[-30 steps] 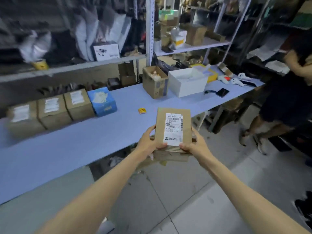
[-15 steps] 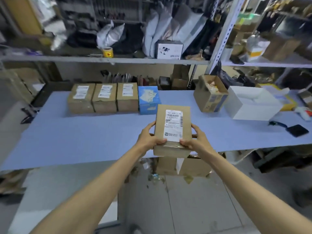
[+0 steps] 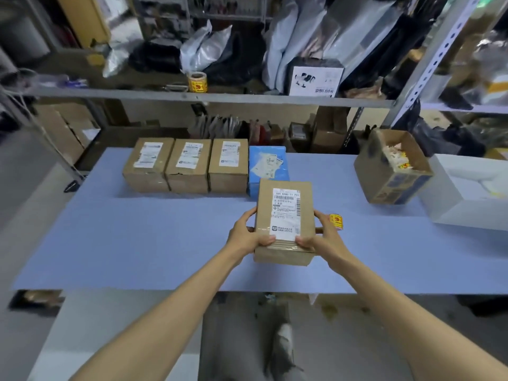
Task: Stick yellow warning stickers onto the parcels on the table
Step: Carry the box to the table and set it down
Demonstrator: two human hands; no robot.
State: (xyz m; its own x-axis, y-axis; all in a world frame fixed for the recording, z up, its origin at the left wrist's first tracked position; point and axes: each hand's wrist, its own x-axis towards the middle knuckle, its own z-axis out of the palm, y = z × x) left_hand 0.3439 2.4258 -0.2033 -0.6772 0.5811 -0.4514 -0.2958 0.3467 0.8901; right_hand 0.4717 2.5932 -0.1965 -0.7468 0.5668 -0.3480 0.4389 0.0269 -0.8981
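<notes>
- Carrying a brown labelled parcel (image 3: pixel 284 215) in over the blue desk (image 3: pixel 137 243), gripped at its near end by left hand (image 3: pixel 248 236) and right hand (image 3: pixel 323 237), thumbs pressed on top along the label's lower edge, fingers curled round the sides.
- Held a second ago out past the desk's near edge, above the floor; now brought over the middle of the desk, just near of the blue box (image 3: pixel 268 166). Impossible to tell whether resting on the desk or hanging just above it.
- Reading that for the task: apparently being brought in to join the others, with stickering not yet begun. No yellow sticker visible on its top face, nor on the top of any other parcel.
- Counting parcels: four brown ones in all, namely the one in the hands and three brown parcels (image 3: pixel 148 165) (image 3: pixel 188 165) (image 3: pixel 228 165) side by side at the far left of centre, each with a white shipping label.
- Counting blue boxes: one, right against the right end of that row.
- Counting sticker supplies: two, a small yellow sticker roll (image 3: pixel 336 221) on the desk just right of the right hand, and a larger yellow sticker roll (image 3: pixel 197 82) up on the shelf (image 3: pixel 247 97) beyond.
- Counting other boxes: one open carton (image 3: pixel 393 169) at far right holding yellow-and-white scraps, and one white box (image 3: pixel 467 188) just right of it.
</notes>
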